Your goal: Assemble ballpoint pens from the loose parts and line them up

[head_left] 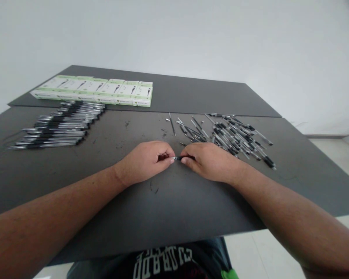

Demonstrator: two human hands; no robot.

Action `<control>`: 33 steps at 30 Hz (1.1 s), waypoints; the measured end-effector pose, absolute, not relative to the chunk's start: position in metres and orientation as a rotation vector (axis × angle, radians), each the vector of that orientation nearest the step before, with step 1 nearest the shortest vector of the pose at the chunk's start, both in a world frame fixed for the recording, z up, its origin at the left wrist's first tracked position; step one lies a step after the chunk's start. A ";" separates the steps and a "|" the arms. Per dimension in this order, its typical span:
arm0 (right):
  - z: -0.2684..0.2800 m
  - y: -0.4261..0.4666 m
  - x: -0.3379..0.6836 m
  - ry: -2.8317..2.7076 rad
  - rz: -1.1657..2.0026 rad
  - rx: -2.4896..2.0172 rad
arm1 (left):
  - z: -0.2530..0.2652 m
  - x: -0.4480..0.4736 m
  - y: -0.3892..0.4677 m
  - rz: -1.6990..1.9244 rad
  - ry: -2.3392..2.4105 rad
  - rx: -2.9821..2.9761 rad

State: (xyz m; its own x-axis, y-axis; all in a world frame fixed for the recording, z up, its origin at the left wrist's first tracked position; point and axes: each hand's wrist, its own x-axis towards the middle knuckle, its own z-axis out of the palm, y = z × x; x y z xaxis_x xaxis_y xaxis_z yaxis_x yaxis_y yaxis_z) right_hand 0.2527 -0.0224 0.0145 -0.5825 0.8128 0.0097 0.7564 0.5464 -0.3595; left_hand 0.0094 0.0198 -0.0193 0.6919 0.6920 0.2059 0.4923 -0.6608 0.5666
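Above the middle of the dark table (151, 217), both hands meet at one pen (178, 158). My right hand (211, 159) is closed around its black barrel, most of which the fingers hide. My left hand (149, 159) pinches the small light tip at the other end. Just beyond my right hand lies a loose heap of clear pen barrels with black grips (235, 137). Thin refills and small pen parts (193, 130) are scattered beside that heap, nearer the middle.
On the left, many pens (61, 126) lie side by side in a slanting row. Behind them, several white and green boxes (104, 91) with pen pictures stand in a line. Dark marks (154, 188) dot the tabletop. A white wall (174, 38) rises behind the table.
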 end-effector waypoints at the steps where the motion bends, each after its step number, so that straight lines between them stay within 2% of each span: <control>1: 0.015 -0.022 0.253 -2.575 0.486 -1.351 | -0.019 0.010 0.020 0.564 0.916 2.424; 33: 0.019 -0.022 0.255 -2.609 0.389 -1.361 | -0.019 0.011 0.017 0.593 0.938 2.302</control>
State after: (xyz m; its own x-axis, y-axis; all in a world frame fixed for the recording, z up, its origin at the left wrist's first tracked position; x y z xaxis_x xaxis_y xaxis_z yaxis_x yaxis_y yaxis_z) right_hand 0.2551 -0.0218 0.0191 -0.5677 0.8226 0.0326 0.7772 0.5486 -0.3082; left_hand 0.0106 0.0171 -0.0190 0.6546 0.7343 0.1800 0.4776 -0.5861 0.6545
